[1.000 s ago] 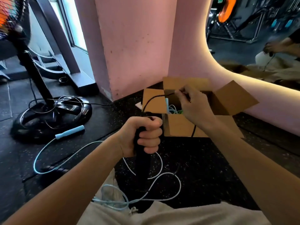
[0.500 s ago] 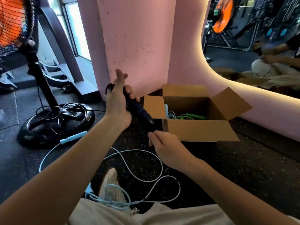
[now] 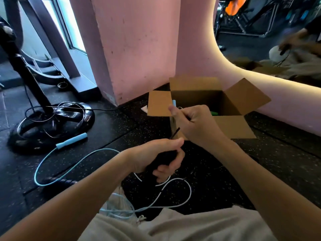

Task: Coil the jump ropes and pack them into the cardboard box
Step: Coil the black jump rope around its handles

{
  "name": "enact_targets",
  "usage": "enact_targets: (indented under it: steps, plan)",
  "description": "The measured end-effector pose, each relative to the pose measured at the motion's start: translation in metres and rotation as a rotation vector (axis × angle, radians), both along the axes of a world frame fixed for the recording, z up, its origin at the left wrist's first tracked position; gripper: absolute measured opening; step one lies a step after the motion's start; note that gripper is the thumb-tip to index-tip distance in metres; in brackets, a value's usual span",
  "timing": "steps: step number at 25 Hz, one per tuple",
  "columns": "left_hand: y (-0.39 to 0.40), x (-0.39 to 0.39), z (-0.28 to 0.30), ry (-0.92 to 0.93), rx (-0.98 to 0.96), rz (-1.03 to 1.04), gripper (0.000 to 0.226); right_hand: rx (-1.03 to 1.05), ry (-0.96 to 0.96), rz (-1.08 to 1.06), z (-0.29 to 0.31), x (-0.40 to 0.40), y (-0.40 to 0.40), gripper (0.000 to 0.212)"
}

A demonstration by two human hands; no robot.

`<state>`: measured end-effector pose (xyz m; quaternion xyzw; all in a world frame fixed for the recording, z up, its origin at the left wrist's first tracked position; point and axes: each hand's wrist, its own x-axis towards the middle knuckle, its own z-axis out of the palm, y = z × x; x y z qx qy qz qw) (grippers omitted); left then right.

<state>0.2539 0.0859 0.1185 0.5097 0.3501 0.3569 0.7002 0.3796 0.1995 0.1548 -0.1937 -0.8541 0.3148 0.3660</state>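
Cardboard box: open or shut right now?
Open. The cardboard box has all its flaps folded outward, with rope handles visible inside.

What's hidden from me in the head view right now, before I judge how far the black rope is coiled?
- Black rope handles: wrapped inside the left hand; coil count unreadable.
- Black cord: its upper end vanishes into the right hand.
- Cardboard box contents: mostly behind the right hand.
- Light blue rope: near end hidden behind the lap.

A brown cardboard box (image 3: pixel 231 126) sits open on the dark speckled floor against the pink wall, flaps spread, with a light blue handle and a green one showing inside. A black jump rope (image 3: pixel 175 133) runs taut between both hands. A light blue jump rope (image 3: pixel 73 158) sprawls uncoiled across the floor, its foam handle lying beside the fan base.
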Motion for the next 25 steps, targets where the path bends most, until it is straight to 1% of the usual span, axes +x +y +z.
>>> enact_targets:
  steps: [2,3,4,5,6,7,8,10,11,13,14,15,16,17,18,19,20,21,23,24,25]
  plan:
    - [0.008,0.004,-0.003,-0.325,-0.025,-0.041,0.044,-0.186,0.043,-0.021,-0.036,-0.008,0.009,0.069]
    - [0.012,0.003,-0.004,-0.476,-0.008,-0.005,0.04,-0.314,0.041,-0.022,-0.058,-0.009,0.007,0.071]
    - [0.019,0.0,-0.008,-0.61,0.01,0.077,0.039,-0.433,-0.002,-0.019,-0.081,-0.011,0.002,0.074]
    - [0.025,-0.004,-0.011,-0.701,0.032,0.198,0.04,-0.535,-0.069,0.005,-0.108,-0.014,-0.003,0.074]
    - [0.03,-0.01,-0.014,-0.73,0.052,0.357,0.042,-0.575,-0.163,0.032,-0.126,-0.018,-0.011,0.067]
    - [0.033,-0.016,-0.016,-0.701,0.057,0.534,0.043,-0.574,-0.258,0.051,-0.136,-0.02,-0.02,0.055]
    - [0.035,-0.024,-0.016,-0.654,0.052,0.701,0.045,-0.559,-0.324,0.059,-0.139,-0.024,-0.026,0.053]
    - [0.037,-0.045,-0.012,-0.611,0.068,0.979,0.046,-0.574,-0.342,0.066,-0.132,-0.032,-0.029,0.063]
    - [0.036,-0.055,-0.008,-0.609,0.095,1.095,0.046,-0.56,-0.336,0.078,-0.126,-0.034,-0.028,0.062]
    - [0.036,-0.072,-0.003,-0.577,0.172,1.261,0.046,-0.49,-0.356,0.132,-0.117,-0.04,-0.027,0.058]
    - [0.037,-0.078,-0.004,-0.527,0.216,1.315,0.046,-0.454,-0.369,0.162,-0.113,-0.041,-0.029,0.055]
    - [0.04,-0.081,-0.008,-0.424,0.278,1.345,0.045,-0.407,-0.369,0.192,-0.111,-0.042,-0.032,0.051]
    - [0.042,-0.083,-0.015,-0.215,0.359,1.35,0.045,-0.333,-0.363,0.219,-0.107,-0.043,-0.034,0.045]
    - [0.045,-0.082,-0.023,0.113,0.452,1.303,0.047,-0.237,-0.345,0.231,-0.101,-0.043,-0.033,0.04]
    - [0.046,-0.078,-0.029,0.463,0.511,1.167,0.053,-0.143,-0.32,0.23,-0.092,-0.042,-0.028,0.036]
    - [0.047,-0.071,-0.034,0.739,0.499,0.968,0.06,-0.048,-0.31,0.218,-0.085,-0.04,-0.019,0.032]
    - [0.048,-0.065,-0.036,0.88,0.398,0.783,0.069,0.05,-0.31,0.187,-0.077,-0.036,-0.007,0.031]
    - [0.047,-0.059,-0.035,0.863,0.265,0.631,0.079,0.133,-0.296,0.144,-0.07,-0.03,0.006,0.034]
    - [0.045,-0.049,-0.031,0.683,0.025,0.367,0.089,0.181,-0.24,0.044,-0.062,-0.016,0.029,0.041]
    - [0.042,-0.047,-0.03,0.6,-0.054,0.26,0.086,0.183,-0.217,-0.005,-0.062,-0.012,0.036,0.043]
    - [0.039,-0.045,-0.029,0.502,-0.103,0.167,0.076,0.192,-0.197,-0.044,-0.062,-0.01,0.039,0.046]
